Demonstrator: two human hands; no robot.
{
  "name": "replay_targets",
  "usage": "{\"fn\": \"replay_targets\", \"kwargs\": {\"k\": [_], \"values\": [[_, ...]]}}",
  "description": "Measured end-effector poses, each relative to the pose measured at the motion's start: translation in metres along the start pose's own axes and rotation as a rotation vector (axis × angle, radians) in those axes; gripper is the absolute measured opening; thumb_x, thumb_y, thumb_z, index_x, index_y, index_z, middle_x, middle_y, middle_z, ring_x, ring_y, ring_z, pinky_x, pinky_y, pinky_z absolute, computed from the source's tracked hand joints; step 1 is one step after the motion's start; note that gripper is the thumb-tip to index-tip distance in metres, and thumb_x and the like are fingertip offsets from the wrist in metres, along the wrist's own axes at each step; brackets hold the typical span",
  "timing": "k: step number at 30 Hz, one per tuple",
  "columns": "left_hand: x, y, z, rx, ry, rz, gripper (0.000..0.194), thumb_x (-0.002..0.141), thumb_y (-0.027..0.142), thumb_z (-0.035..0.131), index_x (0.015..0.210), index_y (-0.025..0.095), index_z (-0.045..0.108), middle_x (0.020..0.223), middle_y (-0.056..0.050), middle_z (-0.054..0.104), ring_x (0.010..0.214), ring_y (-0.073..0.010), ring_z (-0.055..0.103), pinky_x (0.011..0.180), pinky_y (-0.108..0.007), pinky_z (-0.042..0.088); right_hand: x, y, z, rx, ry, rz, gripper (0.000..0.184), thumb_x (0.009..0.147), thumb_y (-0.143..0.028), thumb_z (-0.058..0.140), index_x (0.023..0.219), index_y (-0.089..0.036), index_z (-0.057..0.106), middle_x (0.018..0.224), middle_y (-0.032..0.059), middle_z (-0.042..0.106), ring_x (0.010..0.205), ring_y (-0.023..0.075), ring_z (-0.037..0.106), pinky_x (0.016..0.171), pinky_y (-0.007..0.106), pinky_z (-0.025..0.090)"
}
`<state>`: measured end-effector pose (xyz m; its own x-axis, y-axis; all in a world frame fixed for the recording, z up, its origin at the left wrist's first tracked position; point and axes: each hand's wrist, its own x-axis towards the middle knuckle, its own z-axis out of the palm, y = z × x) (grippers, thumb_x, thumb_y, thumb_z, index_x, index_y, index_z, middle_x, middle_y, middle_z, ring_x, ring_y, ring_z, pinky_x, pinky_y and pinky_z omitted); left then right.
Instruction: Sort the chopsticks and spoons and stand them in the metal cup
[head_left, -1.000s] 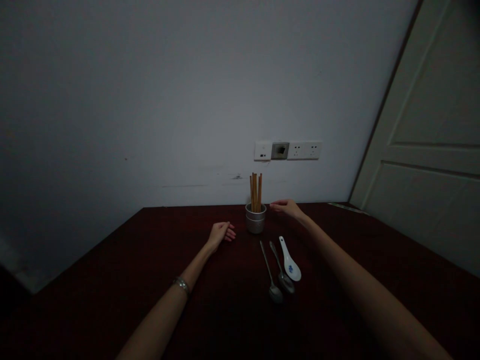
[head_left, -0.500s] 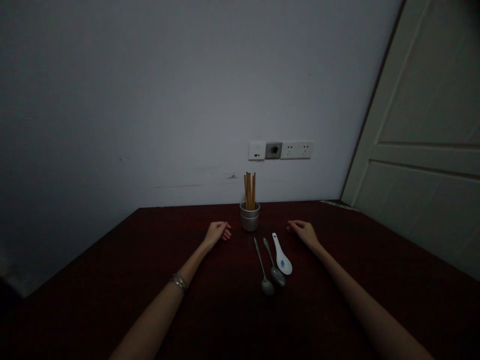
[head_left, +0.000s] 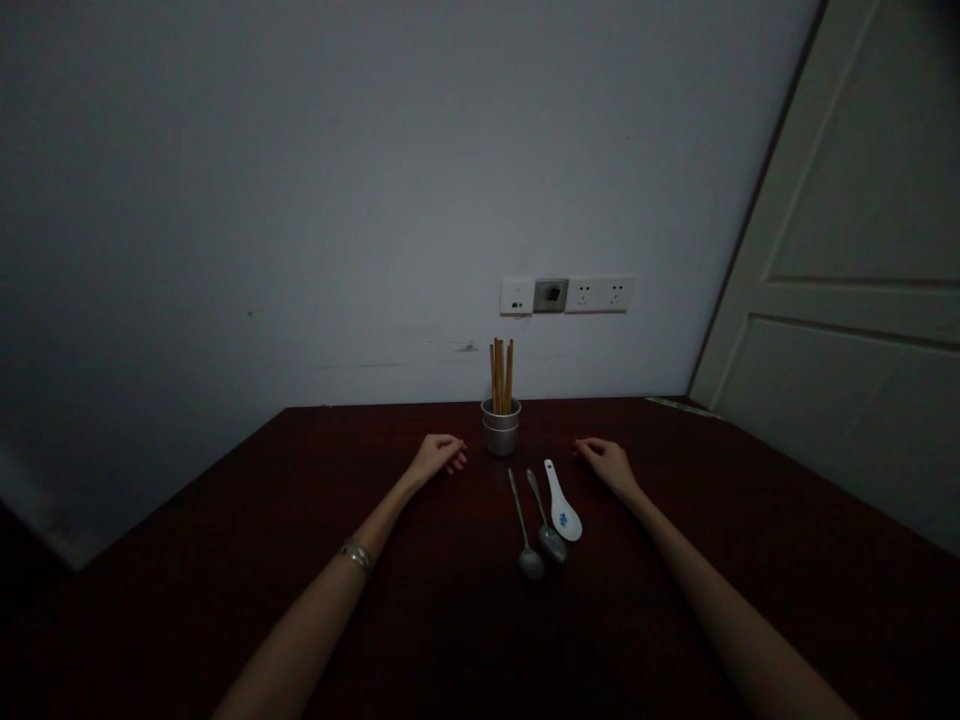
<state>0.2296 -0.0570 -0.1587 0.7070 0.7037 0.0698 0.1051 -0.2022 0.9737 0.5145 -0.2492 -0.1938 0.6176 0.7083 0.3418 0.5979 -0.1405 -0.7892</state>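
My left hand (head_left: 437, 456) rests on the dark red table with loosely bent, slightly parted fingers and nothing in it. It lies left of a metal cup (head_left: 500, 434) that holds several wooden chopsticks (head_left: 502, 378) upright. On the other side, my right hand (head_left: 609, 466) is also empty, its fingers relaxed and a little apart. Nearest to it lies a white soup spoon (head_left: 565, 519) with a blue mark in its bowl. Two metal spoons lie beside that one: a long thin spoon (head_left: 531, 563) and a wider spoon (head_left: 553, 544). Neither hand touches the cup or spoons.
A pale wall (head_left: 375, 200) rises behind the table (head_left: 300, 500), with socket plates (head_left: 598, 294) above the cup. To the right stands a panelled door (head_left: 847, 240). A flat strip (head_left: 682, 406) lies at the table's back right edge. My left wrist wears a bracelet (head_left: 357, 553).
The camera view has shifted slightly, so the table things appear a little higher. My left hand is marginally closer to the cup. The spoons and cup stay in place on the table.
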Motion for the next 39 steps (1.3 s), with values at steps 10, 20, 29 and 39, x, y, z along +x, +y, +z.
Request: {"fn": "replay_targets", "kwargs": {"k": [10, 20, 29, 39], "values": [[-0.036, 0.066, 0.03, 0.395, -0.414, 0.22, 0.02, 0.071, 0.022, 0.056, 0.085, 0.014, 0.067, 0.069, -0.004, 0.065, 0.053, -0.0109, 0.053, 0.046, -0.019, 0.038, -0.001, -0.005, 0.0, -0.035, 0.016, -0.02, 0.034, 0.074, -0.043, 0.046, 0.076, -0.017, 0.067, 0.071, 0.0055, 0.068, 0.072, 0.0212, 0.063, 0.07, 0.029, 0.043], [-0.063, 0.058, 0.059, 0.911, -0.473, 0.664, 0.031, 0.071, 0.012, 0.054, 0.095, 0.028, 0.067, 0.084, -0.002, 0.067, 0.073, -0.0174, 0.06, 0.057, -0.022, 0.038, -0.001, -0.003, 0.001, -0.036, 0.029, -0.041, 0.033, 0.074, -0.041, 0.046, 0.077, -0.016, 0.068, 0.071, 0.0056, 0.068, 0.071, 0.0209, 0.062, 0.068, 0.029, 0.043], [-0.07, 0.053, 0.068, 1.02, -0.517, 0.698, 0.03, 0.073, 0.013, 0.055, 0.095, 0.031, 0.065, 0.086, -0.001, 0.066, 0.076, -0.0172, 0.061, 0.059, -0.022, 0.039, -0.001, -0.004, 0.001, -0.072, 0.013, -0.033, 0.032, 0.075, -0.041, 0.045, 0.077, -0.017, 0.067, 0.073, 0.0051, 0.068, 0.073, 0.02, 0.062, 0.069, 0.027, 0.042], [-0.073, 0.053, 0.07, 1.192, -0.544, 0.723, 0.024, 0.079, 0.018, 0.052, 0.098, 0.028, 0.062, 0.092, 0.0, 0.063, 0.079, -0.0134, 0.061, 0.063, -0.02, 0.041, -0.001, -0.004, 0.0, -0.087, 0.025, -0.062, 0.032, 0.075, -0.038, 0.045, 0.078, -0.016, 0.068, 0.074, 0.0051, 0.069, 0.073, 0.0202, 0.062, 0.069, 0.028, 0.043]]}}
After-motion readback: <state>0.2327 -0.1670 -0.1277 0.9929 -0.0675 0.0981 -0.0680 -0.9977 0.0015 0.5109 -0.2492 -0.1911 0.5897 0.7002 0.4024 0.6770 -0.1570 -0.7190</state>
